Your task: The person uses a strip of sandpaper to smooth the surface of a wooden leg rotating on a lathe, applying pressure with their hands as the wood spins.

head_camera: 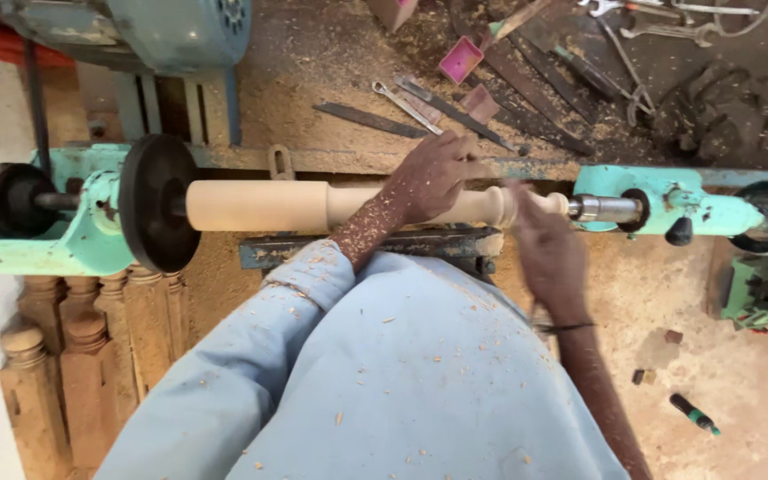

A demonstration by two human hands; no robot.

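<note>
- Between the lathe's black faceplate (pixel 155 203) and its green tailstock (pixel 668 206) — the pale wooden spindle (pixel 268 204), mounted level.
- Left hand (pixel 433 178) cupped over the spindle's narrow part; a light, even touch seems best.
- Right hand (pixel 548 253) blurred beside the tailstock — its grip cannot be told.
- Chisels (pixel 420 111) lie beyond the spindle; open floor nearer.

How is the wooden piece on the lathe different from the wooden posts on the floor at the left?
The wooden piece on the lathe lies level between the machine's ends; the posts on the floor lie loose, side by side. The piece is paler and mostly plain; the posts are darker, with many rings. Both are turned wood.
</note>
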